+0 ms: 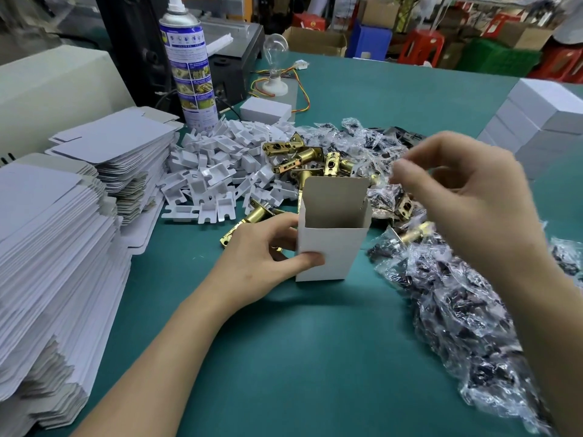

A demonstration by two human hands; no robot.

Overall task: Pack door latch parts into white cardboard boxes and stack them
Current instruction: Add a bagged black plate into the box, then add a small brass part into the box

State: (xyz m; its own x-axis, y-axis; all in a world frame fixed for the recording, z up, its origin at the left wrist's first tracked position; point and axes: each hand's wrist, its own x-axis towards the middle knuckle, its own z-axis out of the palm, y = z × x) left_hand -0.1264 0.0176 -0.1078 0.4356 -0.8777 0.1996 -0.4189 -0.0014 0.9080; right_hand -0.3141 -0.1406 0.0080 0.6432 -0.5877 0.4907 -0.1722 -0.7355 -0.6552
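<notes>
Head view: any writing you can read?
None. The blue label on the spray can (pixel 189 74) is too small for me to make out.
And your hands?
My left hand (pixel 262 257) grips the open white box (pixel 334 253), which stands upright on the green table (pixel 284 357). My right hand (pixel 467 197) hovers up and to the right of it, curled and blurred; I cannot tell if it pinches anything. Brass latches (pixel 303 156) lie beyond my left fingers, partly hidden by the box. Bagged parts (pixel 457 310) lie under my right wrist.
</notes>
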